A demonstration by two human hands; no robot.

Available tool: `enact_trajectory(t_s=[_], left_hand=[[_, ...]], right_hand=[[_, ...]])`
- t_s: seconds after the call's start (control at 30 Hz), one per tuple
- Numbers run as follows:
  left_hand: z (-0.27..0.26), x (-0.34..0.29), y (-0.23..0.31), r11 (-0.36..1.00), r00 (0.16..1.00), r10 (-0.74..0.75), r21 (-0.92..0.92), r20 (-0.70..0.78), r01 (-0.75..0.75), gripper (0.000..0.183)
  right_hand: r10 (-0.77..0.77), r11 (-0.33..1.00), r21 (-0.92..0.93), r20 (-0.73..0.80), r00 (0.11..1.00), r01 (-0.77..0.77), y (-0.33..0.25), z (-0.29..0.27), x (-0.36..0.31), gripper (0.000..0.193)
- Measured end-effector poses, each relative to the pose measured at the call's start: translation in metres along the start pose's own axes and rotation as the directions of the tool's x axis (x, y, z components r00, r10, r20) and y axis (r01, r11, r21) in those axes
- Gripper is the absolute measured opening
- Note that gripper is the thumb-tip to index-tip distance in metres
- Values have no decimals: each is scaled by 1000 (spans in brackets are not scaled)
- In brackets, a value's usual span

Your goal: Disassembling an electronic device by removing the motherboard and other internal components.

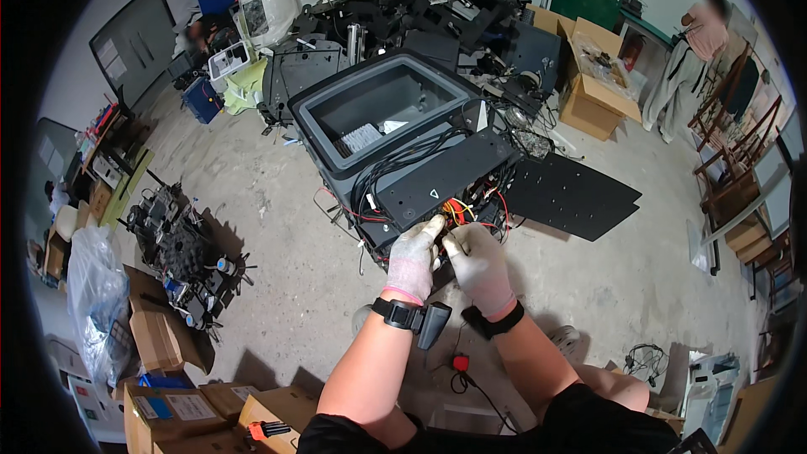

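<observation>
I held my left hand (414, 259) and right hand (482, 265) close by the wires (456, 207), likely for control; I couldn't tell their grip.

Left hand (412, 262), right hand (482, 267): gloved fingers (434, 226) near colored wires (456, 209), black panel (445, 175); open bin (313, 136) beyond.

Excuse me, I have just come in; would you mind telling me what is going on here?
A person in pale gloves has both hands, the left hand and the right hand, close together at the colored wires along the near edge of a dark boxy unit. Whether the fingertips grip a wire is hidden. The unit's large compartment stands open, and a black plate is to its right.
</observation>
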State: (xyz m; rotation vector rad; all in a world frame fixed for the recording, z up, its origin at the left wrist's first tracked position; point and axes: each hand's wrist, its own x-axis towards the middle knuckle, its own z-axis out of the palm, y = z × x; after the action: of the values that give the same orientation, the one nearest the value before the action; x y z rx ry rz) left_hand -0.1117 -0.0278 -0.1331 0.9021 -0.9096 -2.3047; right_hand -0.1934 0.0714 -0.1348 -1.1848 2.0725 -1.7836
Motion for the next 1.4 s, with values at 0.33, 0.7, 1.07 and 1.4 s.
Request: enact_trajectory(t_s=[0.33, 0.7, 1.07, 1.4], left_hand=[[0, -7, 8, 999, 999, -12, 50, 47, 9, 14], [-5, -2, 2, 1000, 999, -24, 9, 43, 23, 12], [3, -8, 8, 1000, 999, -28, 1, 31, 27, 12], [-3, 4, 1, 999, 999, -40, -14, 28, 40, 13]], right_hand=[[244, 952, 169, 90, 966, -256, -6, -1, -4, 24], [417, 618, 552, 374, 829, -560, -4, -5, -1, 30], [466, 825, 252, 201, 862, -505, 1, -5, -3, 29], [141, 981, 129, 23, 990, -143, -5, -7, 4, 22]])
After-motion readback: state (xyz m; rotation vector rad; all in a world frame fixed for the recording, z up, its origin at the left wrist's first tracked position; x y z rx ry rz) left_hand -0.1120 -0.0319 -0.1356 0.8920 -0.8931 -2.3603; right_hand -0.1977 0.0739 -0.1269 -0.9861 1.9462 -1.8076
